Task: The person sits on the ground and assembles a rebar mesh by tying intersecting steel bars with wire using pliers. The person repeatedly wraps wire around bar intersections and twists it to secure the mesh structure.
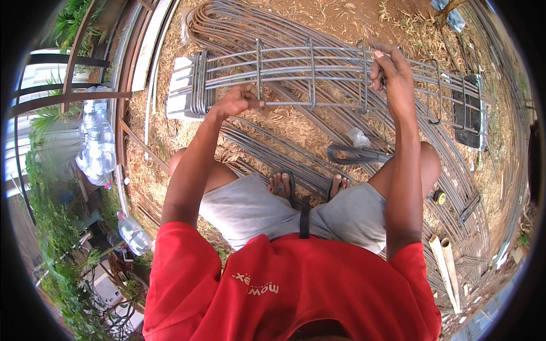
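A long cage of steel rebar [287, 104] lies crosswise in front of me, with square stirrups [312, 74] spaced along its bars. My left hand [236, 102] is closed on the cage's near bar, beside the foot of a stirrup. Over the far bars, next to another stirrup, my right hand [393, 73] is raised with thumb and fingers pinched together. Whatever is in that pinch is too thin to make out. Several stirrups [202, 79] are bunched at the cage's left end.
A white block [180, 85] and a dark block [467, 108] sit under the cage's ends. Loose rebar [273, 149] covers dry grass below. A loop of dark wire [341, 153] lies by my right knee, a tape measure [439, 197] farther right. Plastic bottles [96, 136] are at left.
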Available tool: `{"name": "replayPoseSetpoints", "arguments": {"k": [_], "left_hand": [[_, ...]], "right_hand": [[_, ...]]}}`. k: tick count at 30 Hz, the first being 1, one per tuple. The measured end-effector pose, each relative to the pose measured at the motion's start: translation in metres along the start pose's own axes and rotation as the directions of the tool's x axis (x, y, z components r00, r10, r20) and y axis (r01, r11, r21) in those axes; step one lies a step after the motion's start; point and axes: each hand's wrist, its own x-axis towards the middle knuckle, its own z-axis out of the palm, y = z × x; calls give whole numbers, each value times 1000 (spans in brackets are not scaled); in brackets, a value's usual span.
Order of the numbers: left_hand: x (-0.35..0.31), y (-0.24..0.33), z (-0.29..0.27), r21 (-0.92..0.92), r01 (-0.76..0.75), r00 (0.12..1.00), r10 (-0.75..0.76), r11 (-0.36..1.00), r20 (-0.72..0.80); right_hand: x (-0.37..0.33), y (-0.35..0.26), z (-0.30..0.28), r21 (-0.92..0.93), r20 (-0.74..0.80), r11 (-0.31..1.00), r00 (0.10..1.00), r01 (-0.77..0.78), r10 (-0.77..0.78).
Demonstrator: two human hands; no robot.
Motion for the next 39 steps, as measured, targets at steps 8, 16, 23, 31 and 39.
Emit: {"name": "replayPoseSetpoints", "arguments": {"k": [8,16,23,31,39], "left_hand": [[-9,8,5,-19,-34,999,34,999,6],[-4,2,1,-81,-19,999,22,997,36],[5,-12,-7,-136,-71,994,81,988,67],[2,-10,-1,-162,-90,996,91,983,-4],[-5,-14,12,-241,-254,961,216,937,-175]], "right_hand": [[-44,22,70,409,191,906,981,-111,34],[-159,147,166,350,298,739,817,-575,495],[-191,236,182,304,253,606,676,-735,692],[-140,232,211,415,245,682,797,-601,553],[-91,219,247,387,177,787,876,-481,449]]}}
